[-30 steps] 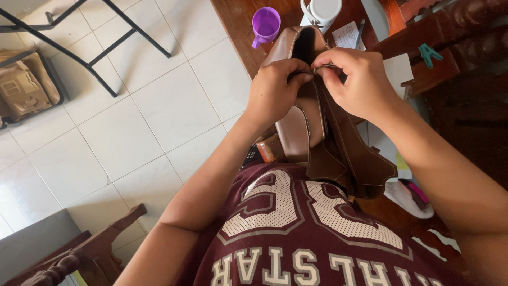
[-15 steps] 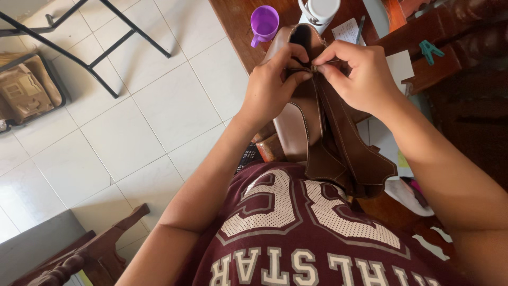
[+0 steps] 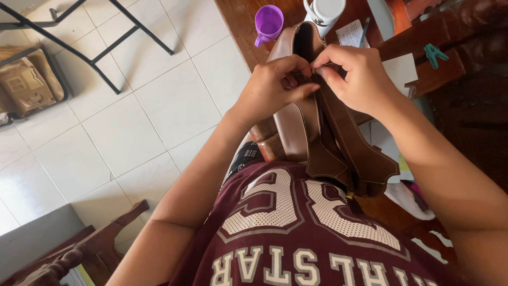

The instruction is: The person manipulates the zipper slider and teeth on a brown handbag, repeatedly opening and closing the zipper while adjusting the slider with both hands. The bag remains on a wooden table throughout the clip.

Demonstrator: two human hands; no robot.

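Observation:
A brown leather boot [image 3: 323,137] stands upright between my lap and the edge of a wooden table [image 3: 241,21]. My left hand [image 3: 272,85] grips the boot's upper from the left, thumb across the front edge. My right hand [image 3: 357,79] pinches the same edge from the right, fingertips meeting the left hand near the boot's opening. What is pinched between the fingertips is too small to tell. The boot's sole end points at my maroon jersey.
A purple cup [image 3: 268,22] and a white mug [image 3: 325,11] stand on the table behind the boot, beside papers [image 3: 353,33]. A teal clip [image 3: 434,53] sits on dark wooden furniture at right. A black metal frame [image 3: 100,45] and carved chair arm [image 3: 79,254] stand on the tiled floor.
Both hands have stayed on the boot's upper edge. The fingers have shifted slightly, with the right fingertips now pressed closer against the left hand.

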